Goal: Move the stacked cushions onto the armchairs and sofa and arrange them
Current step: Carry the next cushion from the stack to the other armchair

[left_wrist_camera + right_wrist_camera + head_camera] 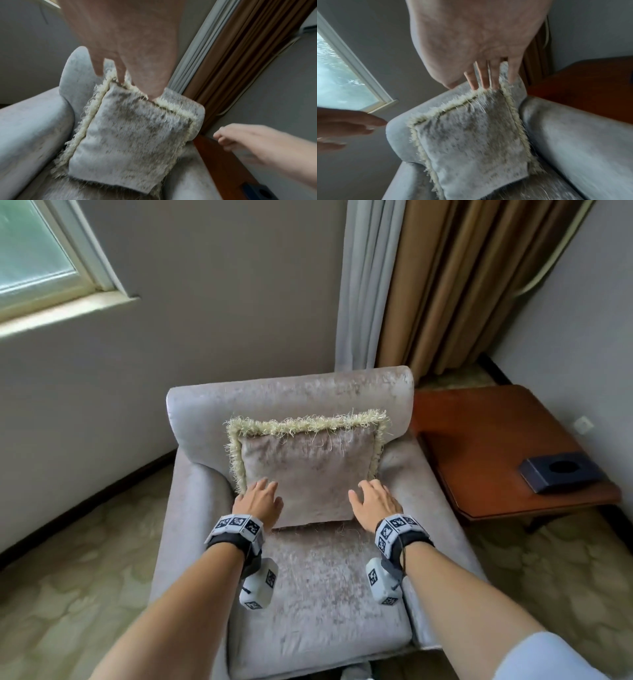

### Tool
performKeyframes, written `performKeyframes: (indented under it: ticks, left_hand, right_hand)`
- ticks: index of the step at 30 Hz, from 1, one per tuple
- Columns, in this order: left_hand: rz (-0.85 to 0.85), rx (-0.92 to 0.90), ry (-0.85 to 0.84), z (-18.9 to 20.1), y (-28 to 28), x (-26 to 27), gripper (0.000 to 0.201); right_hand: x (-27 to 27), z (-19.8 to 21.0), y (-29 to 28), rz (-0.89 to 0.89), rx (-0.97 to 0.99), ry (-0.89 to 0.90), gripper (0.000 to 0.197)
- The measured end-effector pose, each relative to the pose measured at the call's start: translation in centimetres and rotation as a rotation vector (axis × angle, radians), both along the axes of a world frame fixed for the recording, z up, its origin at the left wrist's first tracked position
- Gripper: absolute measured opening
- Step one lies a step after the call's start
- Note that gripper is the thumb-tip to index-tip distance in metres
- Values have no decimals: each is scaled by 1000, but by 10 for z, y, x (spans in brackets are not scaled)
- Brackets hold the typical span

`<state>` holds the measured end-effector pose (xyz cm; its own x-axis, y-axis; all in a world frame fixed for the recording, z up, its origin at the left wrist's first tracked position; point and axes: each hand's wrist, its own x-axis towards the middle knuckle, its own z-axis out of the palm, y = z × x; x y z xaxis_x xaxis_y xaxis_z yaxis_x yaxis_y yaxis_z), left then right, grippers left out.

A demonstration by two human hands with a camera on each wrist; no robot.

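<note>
A grey-pink velvet cushion (308, 467) with a cream fringe stands upright on the armchair (308, 594), leaning on its backrest. My left hand (259, 496) hovers in front of the cushion's lower left corner, fingers straight and holding nothing. My right hand (373, 501) is in front of the lower right corner, also open and empty. In the left wrist view the cushion (128, 142) lies beyond my left hand (128, 47), and my right hand (248, 142) hangs clear of it. The right wrist view shows the cushion (471, 135) below my right hand (479, 47), with my left hand (342, 129) apart from it.
A wooden side table (507, 453) stands right of the armchair with a dark blue box (561, 474) on it. Brown and grey curtains (445, 285) hang behind. A window (34, 251) is at upper left. Patterned carpet (68, 577) surrounds the chair.
</note>
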<state>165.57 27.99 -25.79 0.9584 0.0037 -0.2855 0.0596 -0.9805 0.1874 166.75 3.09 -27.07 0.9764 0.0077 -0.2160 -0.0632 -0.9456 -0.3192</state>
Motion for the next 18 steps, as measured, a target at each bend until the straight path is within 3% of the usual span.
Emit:
performKeyframes:
  ticks: [3, 7, 13, 18]
  left_hand:
    - [-54, -25, -16, 48, -1, 4, 39]
    - [-106, -16, -76, 92, -3, 6, 25]
    - [-151, 73, -113, 119, -29, 11, 21]
    - [-328, 39, -164, 136, -92, 18, 23]
  right_hand:
    - [-4, 44, 15, 42, -46, 89, 35]
    - [-2, 91, 29, 64, -35, 51, 28]
    - [-17, 124, 13, -25, 4, -23, 26]
    - [-43, 135, -44, -208, 24, -55, 27]
